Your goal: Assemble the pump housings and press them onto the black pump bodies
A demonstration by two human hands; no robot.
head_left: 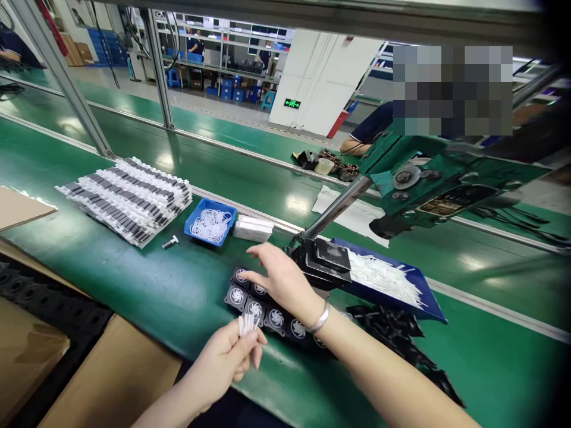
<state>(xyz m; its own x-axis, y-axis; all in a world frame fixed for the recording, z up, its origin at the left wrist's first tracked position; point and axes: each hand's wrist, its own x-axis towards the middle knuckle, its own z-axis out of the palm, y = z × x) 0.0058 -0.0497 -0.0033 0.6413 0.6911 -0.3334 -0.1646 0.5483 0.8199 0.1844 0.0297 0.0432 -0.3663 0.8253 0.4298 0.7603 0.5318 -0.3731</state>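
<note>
My left hand (225,359) is near the front edge of the green bench, closed on a small bunch of white plastic strips (247,324). My right hand (281,279) reaches forward over a row of black fan frames with white impellers (256,306); its fingers are spread and hold nothing that I can see. A silver bracelet circles the right wrist. Just right of that hand stands a black press fixture (323,261) with a long metal lever (339,205).
A blue tray of white strips (388,279) lies right of the fixture. A small blue bin of white rings (210,222), a white box (252,229) and a stacked tray of black-and-white parts (127,199) sit left. Cardboard boxes stand at the near left. Another person sits across the belt.
</note>
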